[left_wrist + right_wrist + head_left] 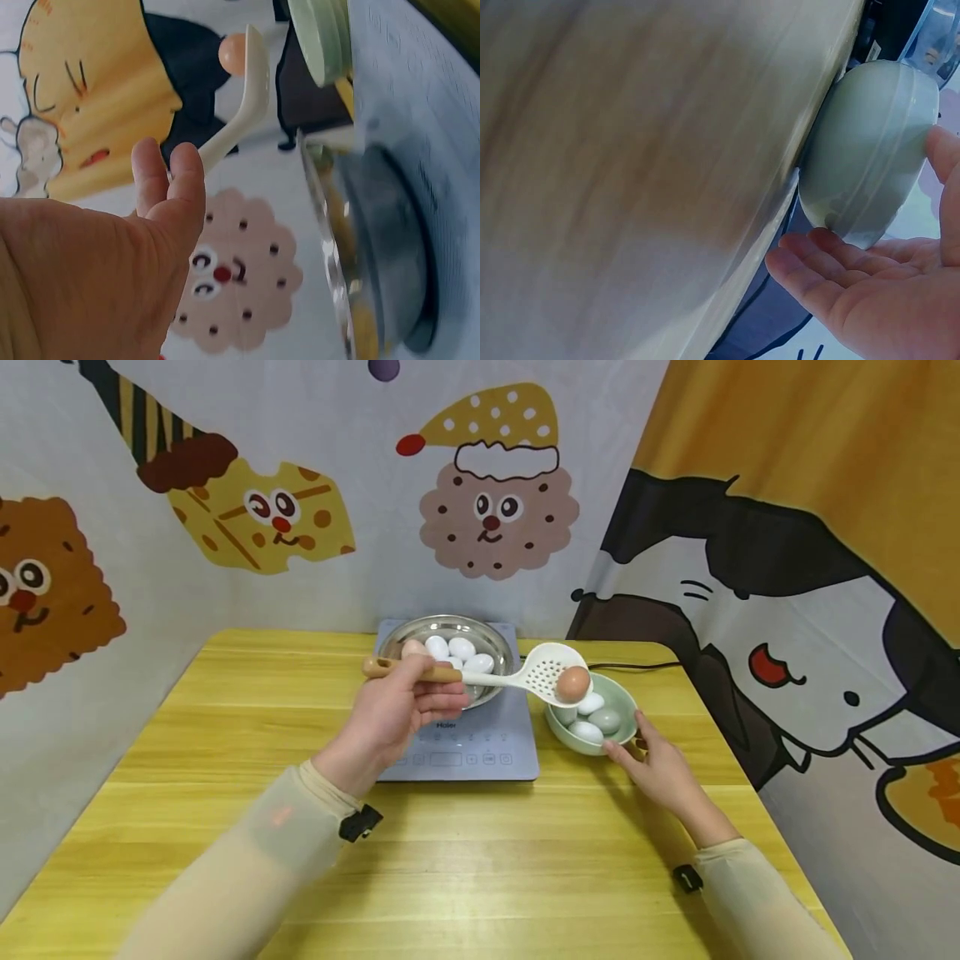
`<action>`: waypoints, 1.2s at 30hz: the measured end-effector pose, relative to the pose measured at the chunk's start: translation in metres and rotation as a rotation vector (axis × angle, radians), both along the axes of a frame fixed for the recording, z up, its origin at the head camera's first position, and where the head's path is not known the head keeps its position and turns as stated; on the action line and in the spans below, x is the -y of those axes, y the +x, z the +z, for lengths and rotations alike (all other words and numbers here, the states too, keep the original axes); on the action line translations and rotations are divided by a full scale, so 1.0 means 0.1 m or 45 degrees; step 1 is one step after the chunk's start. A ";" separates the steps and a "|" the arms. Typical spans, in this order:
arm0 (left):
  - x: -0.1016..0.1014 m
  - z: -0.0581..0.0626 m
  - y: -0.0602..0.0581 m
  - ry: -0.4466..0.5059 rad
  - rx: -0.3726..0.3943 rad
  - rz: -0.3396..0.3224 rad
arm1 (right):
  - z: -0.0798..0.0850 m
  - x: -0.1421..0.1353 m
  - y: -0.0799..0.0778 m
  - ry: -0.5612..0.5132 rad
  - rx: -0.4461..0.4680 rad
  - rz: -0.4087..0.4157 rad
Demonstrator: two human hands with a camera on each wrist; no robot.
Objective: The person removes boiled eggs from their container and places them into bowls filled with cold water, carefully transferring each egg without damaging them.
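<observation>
In the head view my left hand grips the wooden handle of a white slotted spoon, thumb along the top. A brown egg lies in the spoon's head, above the left side of a pale green bowl. White and greenish eggs sit inside that bowl. My right hand holds the bowl's near right side between thumb and fingers; the right wrist view shows the fingers against the bowl's outer wall. From the left wrist view, the spoon appears side-on with the egg in it.
Behind the left hand, a steel pan with several eggs stands on a Haier induction cooker. A black cable runs behind the bowl across the wooden table. Printed curtains hang at the back and sides.
</observation>
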State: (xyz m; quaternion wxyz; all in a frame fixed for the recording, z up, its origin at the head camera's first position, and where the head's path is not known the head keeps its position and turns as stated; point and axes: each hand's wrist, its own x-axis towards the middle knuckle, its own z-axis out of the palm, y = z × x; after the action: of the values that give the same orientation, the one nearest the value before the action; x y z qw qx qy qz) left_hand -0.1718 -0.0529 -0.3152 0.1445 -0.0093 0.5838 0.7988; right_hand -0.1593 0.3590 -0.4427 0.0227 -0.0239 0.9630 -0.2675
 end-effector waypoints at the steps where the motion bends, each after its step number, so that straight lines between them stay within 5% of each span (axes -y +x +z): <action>1: -0.07 -0.02 -0.01 -0.009 0.013 -0.001 | 0.00 0.00 0.00 0.000 0.001 -0.001; 14: -0.65 -0.21 0.01 -0.169 -0.021 0.137 | 0.00 0.00 0.00 -0.011 0.006 -0.005; 21: -0.75 -0.29 0.05 -0.300 -0.165 0.148 | 0.00 0.00 0.00 0.003 0.003 -0.005; 31: -0.81 -0.36 0.18 -0.597 -0.555 0.065 | 0.00 0.01 0.01 0.011 0.019 -0.008; 36: -0.78 -0.43 0.21 -0.772 -0.992 0.031 | 0.01 0.02 0.01 0.004 0.011 -0.006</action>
State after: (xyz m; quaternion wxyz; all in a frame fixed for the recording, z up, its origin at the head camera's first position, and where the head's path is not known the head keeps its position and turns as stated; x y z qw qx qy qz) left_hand -0.1504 0.0247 -0.3582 -0.1029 0.2416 0.8004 0.5389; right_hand -0.1579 0.3573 -0.4414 0.0262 -0.0206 0.9634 -0.2662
